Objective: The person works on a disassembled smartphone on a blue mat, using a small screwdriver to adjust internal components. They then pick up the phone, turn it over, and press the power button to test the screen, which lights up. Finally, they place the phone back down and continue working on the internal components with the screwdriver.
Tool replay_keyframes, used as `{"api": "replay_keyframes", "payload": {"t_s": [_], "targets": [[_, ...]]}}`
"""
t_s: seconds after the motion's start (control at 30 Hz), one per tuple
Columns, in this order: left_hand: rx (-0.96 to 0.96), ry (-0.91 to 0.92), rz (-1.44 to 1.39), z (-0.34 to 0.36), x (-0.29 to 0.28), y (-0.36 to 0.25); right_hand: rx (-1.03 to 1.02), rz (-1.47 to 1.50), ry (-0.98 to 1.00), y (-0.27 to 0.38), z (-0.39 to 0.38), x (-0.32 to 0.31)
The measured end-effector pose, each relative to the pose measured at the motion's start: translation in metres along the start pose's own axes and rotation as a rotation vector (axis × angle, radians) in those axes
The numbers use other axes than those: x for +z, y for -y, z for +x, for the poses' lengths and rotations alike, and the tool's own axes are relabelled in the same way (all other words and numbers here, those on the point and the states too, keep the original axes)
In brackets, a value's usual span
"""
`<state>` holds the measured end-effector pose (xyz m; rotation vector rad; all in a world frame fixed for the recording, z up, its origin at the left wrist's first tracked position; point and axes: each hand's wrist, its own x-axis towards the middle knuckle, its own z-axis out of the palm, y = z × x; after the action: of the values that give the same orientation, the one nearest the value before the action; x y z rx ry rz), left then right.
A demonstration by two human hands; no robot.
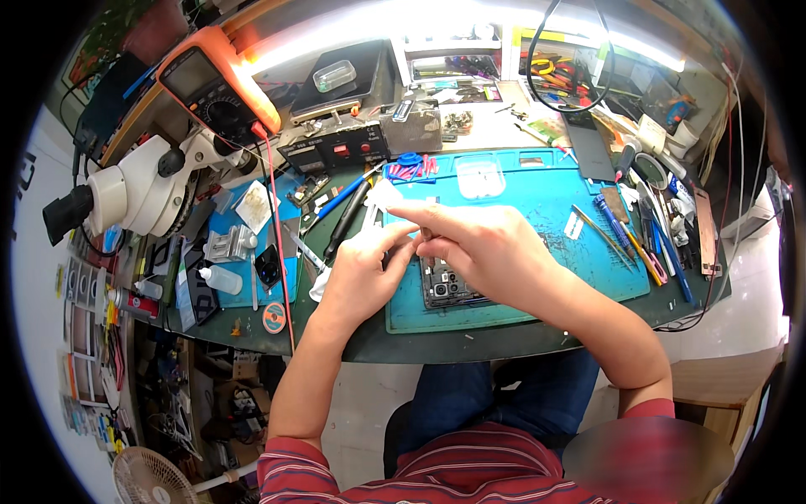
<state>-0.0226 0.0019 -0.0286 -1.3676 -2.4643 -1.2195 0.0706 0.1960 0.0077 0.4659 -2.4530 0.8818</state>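
An opened smartphone (449, 288), its dark inner parts and camera lenses showing, lies on the blue work mat (537, 189). Just above it my two hands meet at the fingertips. My left hand (367, 265) is closed, with thumb and fingers pinched at the phone's left side. From the right, my right hand (487, 245) reaches over with its index finger stretched across and its thumb tucked under. What either hand pinches is too small or hidden to name. A white piece (384, 195) shows just beyond my fingertips. Part of the phone is covered by my right hand.
At left stand a white microscope (138, 193) and an orange multimeter (220, 84) with a red lead hanging down. A dropper bottle (220, 280) sits near my left forearm. Tweezers (604, 238) and screwdrivers (620, 223) lie at right. A black cable loop (573, 109) hangs at the back.
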Motion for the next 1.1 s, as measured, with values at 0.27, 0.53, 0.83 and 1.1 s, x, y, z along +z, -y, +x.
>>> {"api": "replay_keyframes", "payload": {"t_s": [0.27,0.53,0.83,1.1], "targets": [[0.04,-0.034,-0.028,0.0,0.005,0.006,-0.005,0.018,0.006,-0.004,0.0,0.002],[0.012,-0.011,-0.003,0.0,0.003,0.004,-0.006,0.041,0.01,-0.003,-0.001,0.005],[0.0,-0.041,-0.069,0.002,0.006,0.002,0.044,0.23,-0.165,-0.019,-0.001,-0.004],[-0.312,0.088,0.127,0.012,-0.011,0.0,0.355,0.13,-0.47,-0.091,-0.013,-0.041]]}}
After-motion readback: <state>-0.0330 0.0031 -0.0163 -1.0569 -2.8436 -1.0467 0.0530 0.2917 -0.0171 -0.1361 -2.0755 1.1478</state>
